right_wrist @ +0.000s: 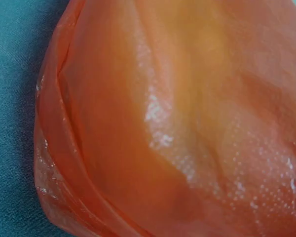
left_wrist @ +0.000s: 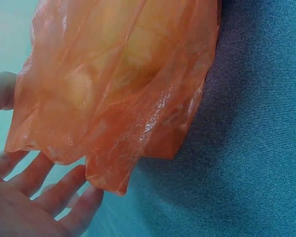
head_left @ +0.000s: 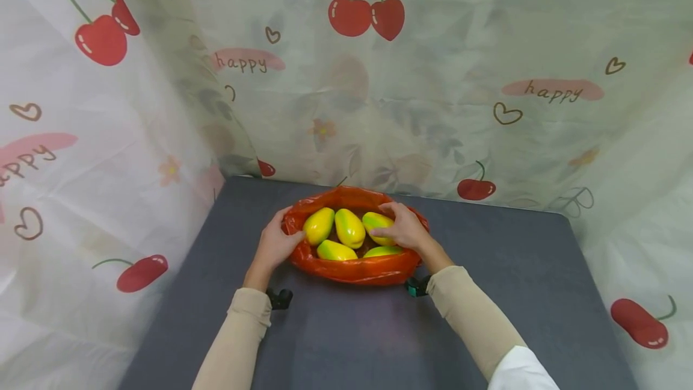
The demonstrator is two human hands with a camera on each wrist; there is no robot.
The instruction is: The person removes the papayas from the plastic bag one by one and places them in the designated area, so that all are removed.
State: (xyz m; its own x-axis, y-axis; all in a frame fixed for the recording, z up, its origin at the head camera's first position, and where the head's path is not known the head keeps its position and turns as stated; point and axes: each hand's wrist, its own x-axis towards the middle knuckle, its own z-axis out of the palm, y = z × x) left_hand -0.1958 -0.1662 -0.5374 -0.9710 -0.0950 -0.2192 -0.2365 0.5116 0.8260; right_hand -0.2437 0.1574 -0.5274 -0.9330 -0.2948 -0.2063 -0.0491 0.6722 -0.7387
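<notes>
A red plastic bag (head_left: pixel 352 271) lies with its mouth spread wide, several yellow-green mangoes (head_left: pixel 350 229) inside it. My left hand (head_left: pixel 274 247) holds the bag's left rim, thumb on the inner side and fingers outside. In the left wrist view, the fingers (left_wrist: pixel 64 190) spread along the thin film's edge. Over the bag's right side, my right hand (head_left: pixel 403 227) reaches in and grips the rightmost mango (head_left: pixel 373 221) between thumb and fingers. Only the bag's bulging side (right_wrist: pixel 187 123) fills the right wrist view, with the right hand hidden there.
The bag rests near the back of a dark grey table (head_left: pixel 346 336). White curtains (head_left: pixel 433 47) printed with cherries and hearts hang behind the table and at both sides. Each wrist carries a small black camera mount (head_left: pixel 280 300).
</notes>
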